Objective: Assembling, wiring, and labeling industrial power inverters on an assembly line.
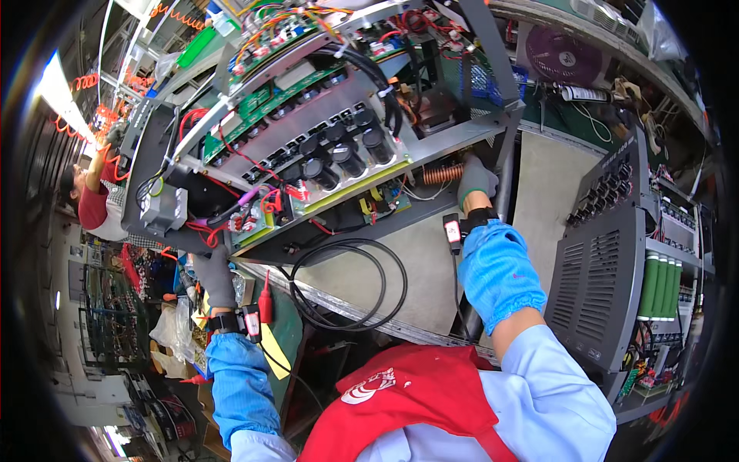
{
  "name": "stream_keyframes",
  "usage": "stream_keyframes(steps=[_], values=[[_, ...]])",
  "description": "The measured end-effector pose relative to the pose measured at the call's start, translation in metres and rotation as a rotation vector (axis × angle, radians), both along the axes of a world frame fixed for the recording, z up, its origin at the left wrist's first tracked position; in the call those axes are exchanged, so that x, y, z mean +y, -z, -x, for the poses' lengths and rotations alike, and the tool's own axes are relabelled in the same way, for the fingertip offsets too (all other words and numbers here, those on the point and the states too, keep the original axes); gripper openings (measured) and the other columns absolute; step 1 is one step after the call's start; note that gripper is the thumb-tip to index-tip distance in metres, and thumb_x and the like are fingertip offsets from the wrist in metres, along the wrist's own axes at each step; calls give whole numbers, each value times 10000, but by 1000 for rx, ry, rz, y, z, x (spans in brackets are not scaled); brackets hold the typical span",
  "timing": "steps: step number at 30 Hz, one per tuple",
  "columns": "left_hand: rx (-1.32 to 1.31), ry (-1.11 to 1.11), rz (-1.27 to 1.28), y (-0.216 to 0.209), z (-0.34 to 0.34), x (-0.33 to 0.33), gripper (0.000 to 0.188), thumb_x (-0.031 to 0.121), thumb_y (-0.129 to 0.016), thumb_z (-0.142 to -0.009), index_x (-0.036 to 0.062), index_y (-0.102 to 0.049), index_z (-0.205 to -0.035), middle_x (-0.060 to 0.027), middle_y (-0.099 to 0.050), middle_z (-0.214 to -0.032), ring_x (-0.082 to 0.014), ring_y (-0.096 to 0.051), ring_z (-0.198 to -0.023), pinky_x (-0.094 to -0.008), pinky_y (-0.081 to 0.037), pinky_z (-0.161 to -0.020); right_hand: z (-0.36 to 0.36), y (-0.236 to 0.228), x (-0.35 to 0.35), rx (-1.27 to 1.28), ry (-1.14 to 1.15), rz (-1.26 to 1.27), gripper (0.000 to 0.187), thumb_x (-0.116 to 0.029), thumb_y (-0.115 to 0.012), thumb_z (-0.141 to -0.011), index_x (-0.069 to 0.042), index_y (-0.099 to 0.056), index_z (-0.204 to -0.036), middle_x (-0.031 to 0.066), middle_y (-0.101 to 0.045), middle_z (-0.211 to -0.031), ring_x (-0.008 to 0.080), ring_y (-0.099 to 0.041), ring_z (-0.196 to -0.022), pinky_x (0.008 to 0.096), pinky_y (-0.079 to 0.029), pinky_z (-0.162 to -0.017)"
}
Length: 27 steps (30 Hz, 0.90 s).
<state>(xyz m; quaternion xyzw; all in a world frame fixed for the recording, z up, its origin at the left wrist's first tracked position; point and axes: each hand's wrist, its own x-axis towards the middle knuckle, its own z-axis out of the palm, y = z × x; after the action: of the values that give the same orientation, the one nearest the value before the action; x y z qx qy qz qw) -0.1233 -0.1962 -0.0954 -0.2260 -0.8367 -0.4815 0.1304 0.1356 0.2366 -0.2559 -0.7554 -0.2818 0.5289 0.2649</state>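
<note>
Grey workbench (419, 266); right hand (477, 182) at open chassis (450, 140), fingertips hidden.

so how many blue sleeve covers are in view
2: one blue sleeve cover is behind the left hand, the other blue sleeve cover behind the right hand, near the copper-coloured coil. The cluttered background could hide more.

The gloves (478, 182) are grey, the metal frame (493, 54) grey too, the sleeve covers (502, 273) blue, the apron (435, 396) red, the cable (406, 285) black, the circuit boards (254, 102) green.
</note>
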Motion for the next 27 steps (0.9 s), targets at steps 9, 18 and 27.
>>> stream_keyframes(steps=[9,18,27], values=[[-142,-20,23,-10,-8,3,263,45,-599,-804,-12,-562,-1058,-32,-613,-953,-142,-551,-823,-294,-460,-724,-4,-15,-4,-46,-13,-31,919,-533,-773,-693,103,-485,-1291,329,-478,-1327,438,-519,-1224,456,-439,-1037],[-232,-85,-116,-1,0,3,305,16,-600,-783,6,-574,-1087,-39,-639,-955,-144,-610,-788,-279,-494,-681,-40,0,-14,50,-298,-204,982,-631,-701,-736,124,-462,-1318,341,-523,-1309,453,-545,-1187,460,-427,-1026],[-210,-129,-172,-1,-1,8,233,-33,-570,-725,53,-490,-926,-27,-568,-788,-127,-548,-600,-269,-426,-506,-38,11,-6,-114,-97,-710,683,-327,-706,-810,-21,-451,-1365,260,-510,-1295,431,-515,-1182,486,-440,-979]])
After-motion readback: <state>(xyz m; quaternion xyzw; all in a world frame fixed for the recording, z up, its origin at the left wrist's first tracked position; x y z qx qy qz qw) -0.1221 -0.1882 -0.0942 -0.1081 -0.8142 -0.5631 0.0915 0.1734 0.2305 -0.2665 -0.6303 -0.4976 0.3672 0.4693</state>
